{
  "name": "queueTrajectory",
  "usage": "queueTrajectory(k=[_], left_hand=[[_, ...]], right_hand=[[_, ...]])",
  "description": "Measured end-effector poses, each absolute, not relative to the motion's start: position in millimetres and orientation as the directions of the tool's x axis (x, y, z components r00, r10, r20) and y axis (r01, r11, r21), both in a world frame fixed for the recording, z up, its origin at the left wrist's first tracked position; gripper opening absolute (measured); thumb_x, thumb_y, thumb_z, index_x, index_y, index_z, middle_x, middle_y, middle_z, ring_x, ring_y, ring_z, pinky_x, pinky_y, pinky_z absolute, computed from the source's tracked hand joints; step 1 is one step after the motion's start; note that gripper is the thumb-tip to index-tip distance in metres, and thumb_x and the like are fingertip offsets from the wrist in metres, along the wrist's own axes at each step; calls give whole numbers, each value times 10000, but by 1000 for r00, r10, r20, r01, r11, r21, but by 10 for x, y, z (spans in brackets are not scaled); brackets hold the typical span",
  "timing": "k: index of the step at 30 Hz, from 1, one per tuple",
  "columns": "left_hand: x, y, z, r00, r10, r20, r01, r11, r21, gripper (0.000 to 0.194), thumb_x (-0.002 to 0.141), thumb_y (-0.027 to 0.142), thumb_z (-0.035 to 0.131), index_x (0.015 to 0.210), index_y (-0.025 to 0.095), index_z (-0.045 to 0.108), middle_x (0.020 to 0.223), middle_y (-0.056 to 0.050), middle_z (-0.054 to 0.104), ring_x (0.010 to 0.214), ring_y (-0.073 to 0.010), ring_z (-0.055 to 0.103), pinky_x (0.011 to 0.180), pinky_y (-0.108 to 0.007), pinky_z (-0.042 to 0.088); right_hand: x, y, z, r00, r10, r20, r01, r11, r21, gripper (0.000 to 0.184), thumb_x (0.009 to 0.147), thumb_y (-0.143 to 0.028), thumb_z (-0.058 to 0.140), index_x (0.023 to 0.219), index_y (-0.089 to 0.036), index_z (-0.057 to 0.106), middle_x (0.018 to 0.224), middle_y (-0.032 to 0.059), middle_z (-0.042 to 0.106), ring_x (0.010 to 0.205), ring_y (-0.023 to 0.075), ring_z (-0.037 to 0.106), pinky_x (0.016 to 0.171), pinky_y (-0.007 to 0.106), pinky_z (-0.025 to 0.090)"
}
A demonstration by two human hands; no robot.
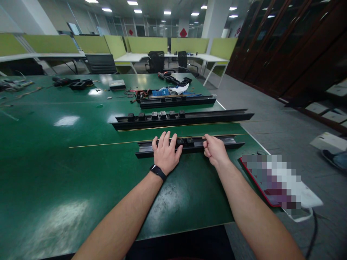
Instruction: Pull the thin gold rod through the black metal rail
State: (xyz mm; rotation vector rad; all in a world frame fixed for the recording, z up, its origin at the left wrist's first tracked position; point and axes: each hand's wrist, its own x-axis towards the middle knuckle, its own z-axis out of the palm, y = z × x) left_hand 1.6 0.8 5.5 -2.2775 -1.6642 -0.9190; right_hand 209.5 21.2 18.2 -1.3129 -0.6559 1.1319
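Observation:
A short black metal rail (pixel 233 142) lies across the green table (pixel 67 169) in front of me, with small black blocks (pixel 187 141) seated in its channel. My left hand (pixel 166 153) lies flat on the rail's left part, fingers spread, a black watch on the wrist. My right hand (pixel 215 148) has its fingers curled and pinched on the rail's near edge, just right of the blocks. A thin brass-coloured strip (pixel 103 144) runs along the table left of the rail.
A longer black rail (pixel 217 116) with several blocks lies just beyond, and a third rail (pixel 176 102) with wires and blue parts behind it. A red-edged flat object (pixel 253 180) sits at the table's right corner. Tools lie at the far left (pixel 73 83). Desks and chairs stand behind.

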Motion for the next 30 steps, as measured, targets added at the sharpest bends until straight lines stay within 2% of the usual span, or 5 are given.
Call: queueTrajectory(k=[14, 22, 30], left_hand=[[15, -4, 160, 190, 826, 531, 911, -350, 218, 416, 994, 450, 523, 1350, 263, 631, 1467, -142, 594, 1459, -348, 426, 1218, -611, 227], [4, 3, 183, 215, 832, 511, 914, -356, 196, 422, 985, 436, 525, 1371, 289, 612, 1457, -137, 602, 1447, -377, 421, 1196, -658, 223], [20, -2, 202, 227, 827, 514, 917, -359, 173, 432, 976, 441, 528, 1358, 258, 613, 1457, -165, 589, 1456, -382, 414, 1214, -665, 193]], right_hand=[[2046, 226, 182, 385, 897, -219, -298, -104, -949, 168, 932, -335, 620, 882, -175, 612, 494, -57, 527, 252, 45, 295, 272, 169, 173], [2046, 221, 184, 332, 922, -200, -261, -114, -958, 241, 874, -386, 712, 867, -153, 652, 493, -52, 523, 250, 42, 302, 268, 176, 154], [2022, 219, 210, 391, 894, -220, -298, -103, -949, 162, 912, -324, 651, 868, -176, 601, 491, -55, 534, 246, 46, 302, 266, 168, 164]])
